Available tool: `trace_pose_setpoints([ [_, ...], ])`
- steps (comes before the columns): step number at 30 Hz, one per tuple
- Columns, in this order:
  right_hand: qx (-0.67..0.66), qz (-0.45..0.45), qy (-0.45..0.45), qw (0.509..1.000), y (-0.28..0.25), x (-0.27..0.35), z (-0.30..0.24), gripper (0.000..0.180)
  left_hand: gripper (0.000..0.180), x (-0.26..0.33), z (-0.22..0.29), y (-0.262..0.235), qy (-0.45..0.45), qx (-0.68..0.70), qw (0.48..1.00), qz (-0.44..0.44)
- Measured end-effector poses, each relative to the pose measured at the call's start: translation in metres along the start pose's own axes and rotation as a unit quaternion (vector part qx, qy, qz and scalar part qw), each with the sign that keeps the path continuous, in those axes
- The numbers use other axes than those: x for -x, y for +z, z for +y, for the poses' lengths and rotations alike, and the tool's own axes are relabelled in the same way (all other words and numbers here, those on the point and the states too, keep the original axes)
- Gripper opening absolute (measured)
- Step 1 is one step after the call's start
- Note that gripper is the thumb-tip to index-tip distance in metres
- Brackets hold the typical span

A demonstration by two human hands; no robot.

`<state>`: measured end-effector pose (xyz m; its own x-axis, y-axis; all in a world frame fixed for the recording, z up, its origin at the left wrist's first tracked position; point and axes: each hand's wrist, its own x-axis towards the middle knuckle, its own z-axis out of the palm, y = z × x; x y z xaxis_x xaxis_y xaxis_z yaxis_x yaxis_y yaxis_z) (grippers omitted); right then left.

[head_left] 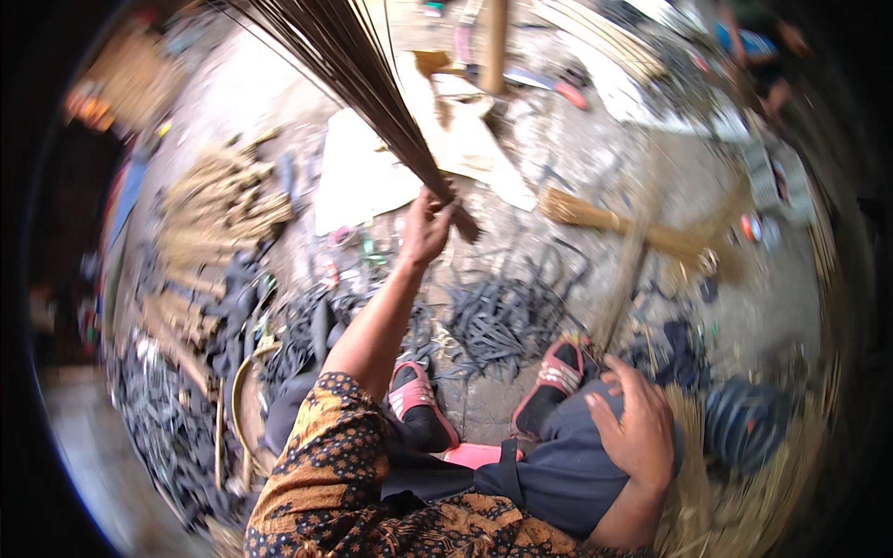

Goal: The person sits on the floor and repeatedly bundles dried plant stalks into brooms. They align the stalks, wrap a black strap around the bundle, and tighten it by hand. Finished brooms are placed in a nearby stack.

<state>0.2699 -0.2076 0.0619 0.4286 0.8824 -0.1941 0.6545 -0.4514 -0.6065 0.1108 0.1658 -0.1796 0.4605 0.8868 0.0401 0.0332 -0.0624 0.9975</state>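
Observation:
My left hand (pixel 430 226) is closed round the lower end of a bundle of long, thin dark sticks (pixel 372 88). The bundle slants up and left, past the top of the view, with its short butt ends poking out below my fist. Over my right knee, my right hand (pixel 635 418) has its fingers apart and no object shows in its palm. Just beyond its fingertips, a smeared bunch of thin sticks (pixel 630 265) runs away from me; I cannot tell whether the fingers touch it. A tied tan stick bundle (pixel 595 214) lies farther off to the right.
Heaps of dark rubber-like strips (pixel 502 321) cover the floor between and left of my feet. Tan stick bundles (pixel 219 209) are piled at the left. A wooden post (pixel 495 46) stands ahead. At the far right is another person (pixel 758 46). A dark coil (pixel 744 423) sits beside my right knee.

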Motion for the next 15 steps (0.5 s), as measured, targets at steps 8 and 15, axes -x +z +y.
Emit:
trace_pose_setpoints([
  [8,0.028,-0.036,0.005,0.999,0.012,0.011,-0.006,0.054,0.055,-0.014,0.212,-0.29,-0.067,0.023,0.883,0.464],
  [15,0.052,-0.028,-0.013,0.998,0.019,0.01,-0.01,0.05,0.063,0.066,0.198,-0.328,-0.062,-0.081,0.919,0.382],
])
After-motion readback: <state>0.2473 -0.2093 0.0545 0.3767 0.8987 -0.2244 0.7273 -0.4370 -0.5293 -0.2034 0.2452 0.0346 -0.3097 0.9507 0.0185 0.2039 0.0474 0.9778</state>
